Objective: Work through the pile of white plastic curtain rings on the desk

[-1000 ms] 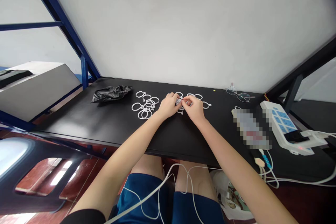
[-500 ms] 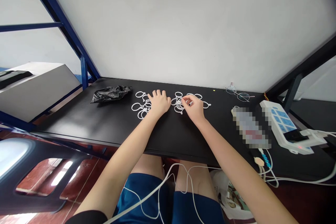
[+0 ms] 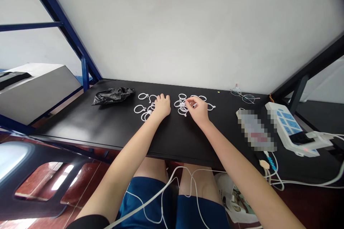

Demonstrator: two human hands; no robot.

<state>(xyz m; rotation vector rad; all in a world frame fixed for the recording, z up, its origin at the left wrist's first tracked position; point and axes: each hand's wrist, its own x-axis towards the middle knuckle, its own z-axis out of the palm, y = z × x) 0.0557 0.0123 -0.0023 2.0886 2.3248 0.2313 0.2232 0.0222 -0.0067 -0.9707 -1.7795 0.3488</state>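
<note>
Two loose groups of white rings, each ring with a small eyelet or knob, lie on the black tabletop (image 3: 107, 125). Palm down, my left hand (image 3: 162, 107) rests at the right side of the left group of rings (image 3: 139, 109), its fingers slightly apart and bent toward the table. What lies under its palm is hidden. My right hand (image 3: 198, 110) is closed in a pinch, thumb and index finger together on a white ring at the right group of rings (image 3: 182, 104). More rings of that group show behind and to the right of this hand.
A crumpled black plastic bag (image 3: 113, 96) lies to the left. On the right are eyeglasses (image 3: 247, 98), a pixelated phone-like device (image 3: 254, 130) with a cable, and a white power strip (image 3: 288, 125). White cords (image 3: 185, 167) hang across my lap. A pale wall rises behind.
My left hand has shifted slightly left and its fingers have drawn closer together. Rings beside it have spread a little. My right hand stays nearly in place, still pinched.
</note>
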